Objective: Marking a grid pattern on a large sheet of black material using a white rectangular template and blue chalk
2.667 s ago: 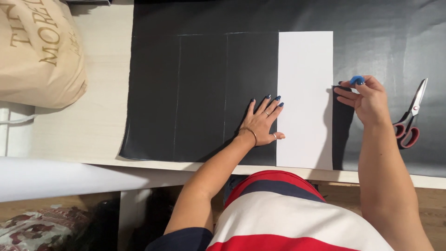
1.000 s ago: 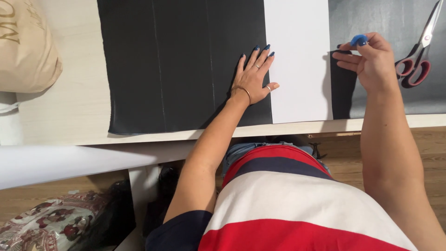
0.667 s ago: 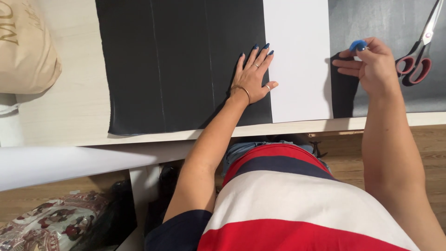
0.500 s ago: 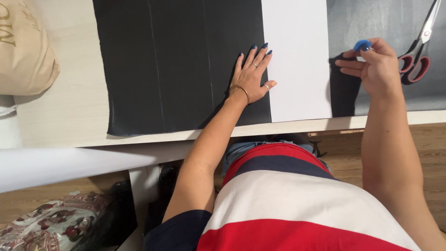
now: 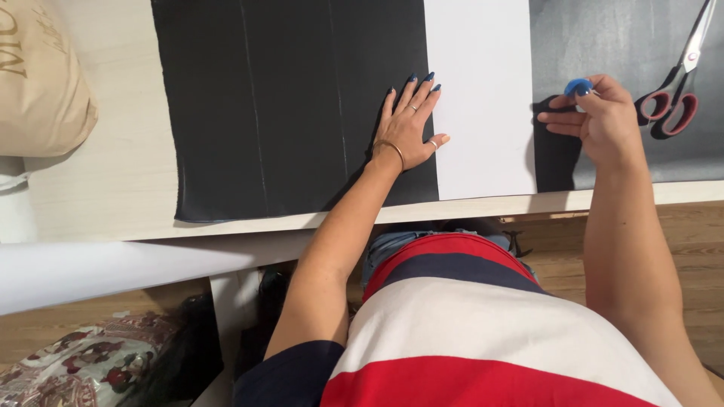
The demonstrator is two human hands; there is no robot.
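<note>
Both hands mid-frame: left hand (image 5: pixel 411 124) spread flat on black fabric (image 5: pixel 294 105), right hand (image 5: pixel 599 120) pinching blue chalk (image 5: pixel 578 87) beside white paper strip (image 5: pixel 479 98).

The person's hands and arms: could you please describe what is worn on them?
Both arms are bare up to short sleeves. The left hand has long dark blue painted nails, thin rings on two fingers and a slim gold bangle at the wrist. The right hand shows no jewellery from this angle. The striped top is red, white and navy.
</note>
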